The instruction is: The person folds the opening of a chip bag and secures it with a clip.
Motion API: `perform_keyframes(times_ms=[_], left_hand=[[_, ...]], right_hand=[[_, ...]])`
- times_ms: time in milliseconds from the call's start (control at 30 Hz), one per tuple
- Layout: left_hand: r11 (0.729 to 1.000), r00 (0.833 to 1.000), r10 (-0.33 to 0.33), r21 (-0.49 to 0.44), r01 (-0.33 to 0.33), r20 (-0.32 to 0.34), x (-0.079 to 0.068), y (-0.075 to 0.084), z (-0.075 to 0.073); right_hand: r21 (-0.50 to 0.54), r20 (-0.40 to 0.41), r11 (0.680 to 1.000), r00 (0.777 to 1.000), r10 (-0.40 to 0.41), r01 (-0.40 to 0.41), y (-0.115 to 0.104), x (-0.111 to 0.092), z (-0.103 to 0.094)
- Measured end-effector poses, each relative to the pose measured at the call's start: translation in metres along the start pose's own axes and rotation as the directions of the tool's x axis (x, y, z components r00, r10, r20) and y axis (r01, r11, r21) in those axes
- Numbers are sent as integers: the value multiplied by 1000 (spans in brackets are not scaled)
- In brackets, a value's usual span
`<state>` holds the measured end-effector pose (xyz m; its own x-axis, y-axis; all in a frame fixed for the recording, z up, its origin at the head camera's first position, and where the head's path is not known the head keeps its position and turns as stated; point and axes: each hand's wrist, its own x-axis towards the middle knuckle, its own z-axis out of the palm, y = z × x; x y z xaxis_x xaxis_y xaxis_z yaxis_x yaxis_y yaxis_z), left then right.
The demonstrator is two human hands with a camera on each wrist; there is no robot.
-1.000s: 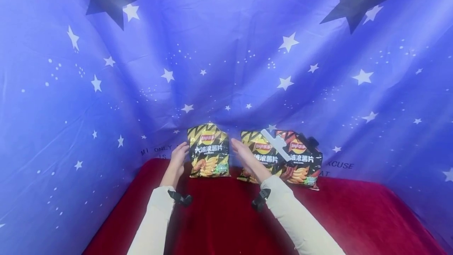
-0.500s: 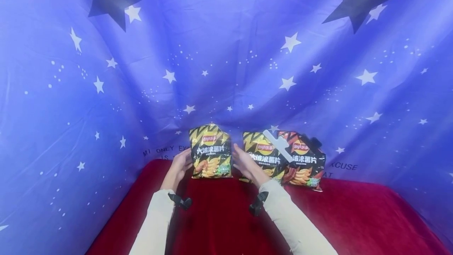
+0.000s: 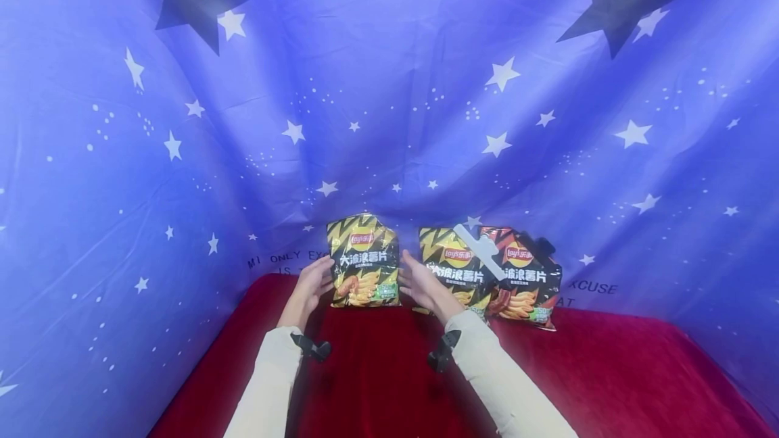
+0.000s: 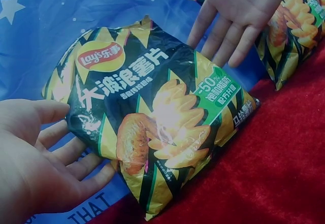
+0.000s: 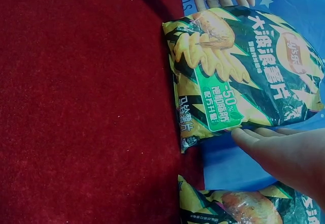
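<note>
A black-and-yellow bag of potato chips [image 3: 363, 262] stands upright at the back of the red cloth, its front facing me. My left hand [image 3: 310, 288] is at its left side; in the left wrist view the spread fingers [image 4: 76, 155] reach the bag's edge. Opposite it, my right hand [image 3: 422, 284] has its palm turned toward the bag's right side. The right wrist view shows that hand [image 5: 289, 150] with extended fingers right along the bag's edge. Neither hand's fingers curl round the bag.
Right of my right hand stand a second yellow-and-black chip bag [image 3: 453, 255] and a red-and-black one [image 3: 523, 282]. A pale T-shaped piece [image 3: 481, 251] overlaps both, and a dark object [image 3: 540, 246] shows at the red bag's top corner. A blue starry curtain [image 3: 365, 86] hangs behind.
Both hands have come slightly lower along the bag's sides, and the right hand's fingers have spread. The left fingers overlap the bag's edge more. The bag stays standing in its place.
</note>
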<state>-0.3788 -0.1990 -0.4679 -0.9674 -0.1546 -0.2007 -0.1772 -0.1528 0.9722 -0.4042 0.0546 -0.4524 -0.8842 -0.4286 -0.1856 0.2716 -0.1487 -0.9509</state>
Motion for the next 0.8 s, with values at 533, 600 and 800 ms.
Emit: perform_keyframes(times_ms=[533, 600, 800], left_hand=[[1000, 999, 11, 20, -10, -36, -5, 3, -1], [1000, 999, 10, 11, -9, -39, -5, 5, -1], [1000, 999, 11, 25, -11, -34, -7, 13, -3]], right_hand=[[29, 22, 1000, 1000, -8, 7, -4, -1, 2], [17, 32, 1000, 999, -13, 13, -6, -2, 2], [-12, 47, 1000, 999, -24, 24, -14, -7, 1]])
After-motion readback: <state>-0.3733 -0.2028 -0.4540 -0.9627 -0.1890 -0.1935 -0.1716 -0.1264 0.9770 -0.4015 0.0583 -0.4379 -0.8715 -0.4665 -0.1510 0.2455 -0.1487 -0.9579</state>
